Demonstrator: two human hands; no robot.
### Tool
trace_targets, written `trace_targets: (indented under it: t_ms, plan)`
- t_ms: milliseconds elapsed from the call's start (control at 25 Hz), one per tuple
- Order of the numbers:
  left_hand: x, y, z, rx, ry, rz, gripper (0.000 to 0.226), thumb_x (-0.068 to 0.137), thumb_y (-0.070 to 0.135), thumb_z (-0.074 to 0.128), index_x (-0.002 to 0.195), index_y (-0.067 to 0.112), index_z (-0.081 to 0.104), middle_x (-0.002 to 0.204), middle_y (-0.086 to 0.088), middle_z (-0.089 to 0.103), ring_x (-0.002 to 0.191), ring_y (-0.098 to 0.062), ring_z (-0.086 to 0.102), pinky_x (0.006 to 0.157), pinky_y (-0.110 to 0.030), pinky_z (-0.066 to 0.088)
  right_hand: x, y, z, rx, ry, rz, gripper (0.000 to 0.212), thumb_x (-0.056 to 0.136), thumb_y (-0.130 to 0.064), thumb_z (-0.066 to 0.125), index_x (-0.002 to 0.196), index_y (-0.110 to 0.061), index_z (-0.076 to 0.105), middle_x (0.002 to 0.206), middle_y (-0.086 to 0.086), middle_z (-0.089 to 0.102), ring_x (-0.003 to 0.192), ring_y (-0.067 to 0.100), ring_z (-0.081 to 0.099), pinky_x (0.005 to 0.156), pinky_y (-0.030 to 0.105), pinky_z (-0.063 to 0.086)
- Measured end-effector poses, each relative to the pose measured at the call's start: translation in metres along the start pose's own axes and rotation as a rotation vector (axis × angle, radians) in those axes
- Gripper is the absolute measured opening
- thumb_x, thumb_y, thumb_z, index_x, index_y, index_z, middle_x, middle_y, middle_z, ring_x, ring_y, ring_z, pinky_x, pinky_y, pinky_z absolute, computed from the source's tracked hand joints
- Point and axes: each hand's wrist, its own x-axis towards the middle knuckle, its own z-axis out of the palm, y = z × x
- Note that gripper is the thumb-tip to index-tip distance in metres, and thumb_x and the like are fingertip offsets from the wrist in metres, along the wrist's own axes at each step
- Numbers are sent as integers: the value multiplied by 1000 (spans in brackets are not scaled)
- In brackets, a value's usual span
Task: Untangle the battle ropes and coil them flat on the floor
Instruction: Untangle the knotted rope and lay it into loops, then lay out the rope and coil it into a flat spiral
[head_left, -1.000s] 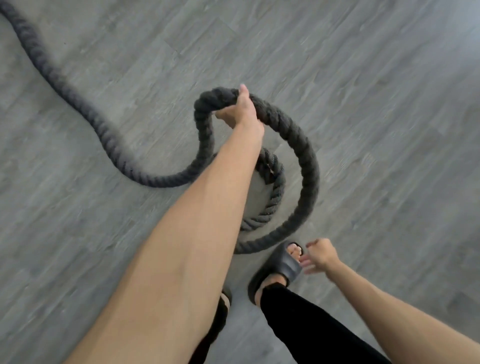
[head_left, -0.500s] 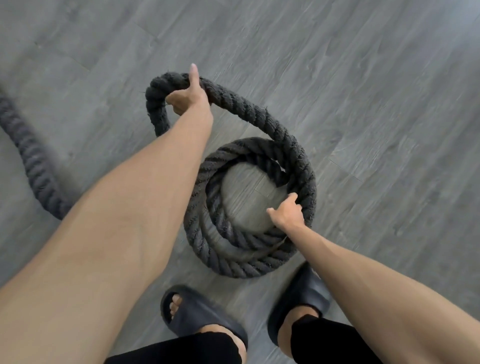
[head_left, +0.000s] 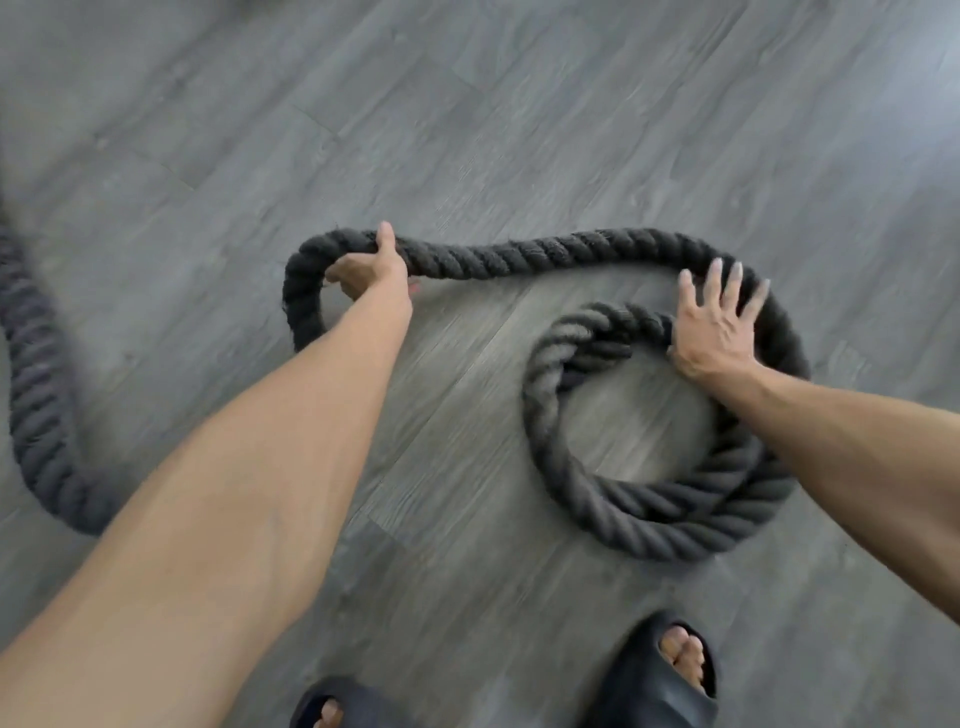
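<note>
**Handling the Battle Rope During Coiling: Grip Points and Hand Pose**

Because the battle rope (head_left: 524, 254) is thick, three-strand twisted and dark, it is judged heavy for its length and stiff in bending; it forms wide curves, not tight folds. Its coarse lay should give good friction against skin and against the grey plank floor (head_left: 571, 104), so slipping is unlikely, but dragging a long run will take effort. It is not fragile.

Location: a started coil (head_left: 644, 499) of roughly two turns lies flat on the floor, just ahead of the right sandal (head_left: 660, 680). From the coil's far right side the rope runs left in a raised, slightly wavy span, bends sharply at the left hand, passes behind the left forearm, and reappears as a blurred loose run (head_left: 31, 395) at the left edge of the frame.

Recommended hold: grasp around the full girth, close to the bend being laid, so the short section can be steered onto the coil.

Hand pose:
- Left hand (head_left: 371, 267): arm extended forward, fingers wrapped around the rope at the sharp bend, thumb up over the top strand.
- Right hand (head_left: 714, 322): flat, fingers spread, palm pressing down on the far side of the coil where inner and outer turns meet. It grips nothing; it appears to pin the turns in place.

Most of the rope is judged to be uncoiled yet.
</note>
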Motion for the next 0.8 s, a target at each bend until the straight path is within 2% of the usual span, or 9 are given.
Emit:
trace_targets:
  t_ms: [80,120,200,280,360,440,520,640,800]
  plan:
    - [3,-2,2,90,-34,-5,95,83,54,69,145,2,19,117,-12,55,92,-34,67,69,-51,61,-4,-22,-16,79,184,-158,61,87,-23,54,143,-2,41,148,29,37,140,47,31,117,64,20]
    - [4,-1,1,141,-67,-19,86,86,56,65,140,4,22,108,-13,58,81,-33,68,63,-51,61,-15,-41,-23,171,195,-207,50,91,-31,48,131,-2,49,134,27,50,127,45,46,108,59,36]
    - [2,8,-3,389,-136,-12,75,90,64,52,125,-1,37,83,-18,69,62,-33,70,61,-46,62,-37,-90,-27,275,14,-183,64,95,-60,43,128,-5,49,121,22,57,112,40,56,93,49,48]
    - [3,9,-9,776,-155,137,82,91,72,37,103,-6,56,68,-17,71,59,-28,70,68,-39,61,-52,-127,-14,227,-134,-115,86,86,-69,57,143,-8,34,128,24,47,115,40,49,90,49,49]
    - [7,8,-21,1074,-54,451,75,91,71,39,97,0,64,84,-18,73,79,-31,70,75,-40,54,-59,-132,0,178,-97,-78,82,87,-48,69,148,-13,26,134,22,38,116,38,42,83,48,52]
    - [12,5,-31,1139,27,878,52,91,53,58,109,3,55,101,-23,67,95,-39,64,79,-46,47,-64,-108,8,146,-21,-62,80,84,-40,72,145,-13,27,132,20,36,115,35,42,80,47,52]
    - [22,2,-31,1199,-34,1212,55,84,39,71,124,10,46,116,-22,56,110,-39,52,89,-52,40,-66,-72,14,128,-14,-30,78,80,-38,73,139,-10,31,125,19,39,112,36,45,80,47,53]
    - [33,-9,-8,1440,-291,1240,69,88,46,64,148,25,35,144,-16,41,135,-36,33,112,-63,14,-71,-7,20,213,-44,23,65,83,-22,69,135,-8,33,125,19,37,112,39,49,82,49,53]
    - [-5,-56,28,1520,-457,1166,51,96,58,42,136,28,48,132,-12,54,125,-34,45,105,-55,30,-80,96,1,85,135,194,57,89,-9,56,141,-9,33,133,23,41,116,44,49,87,57,48]
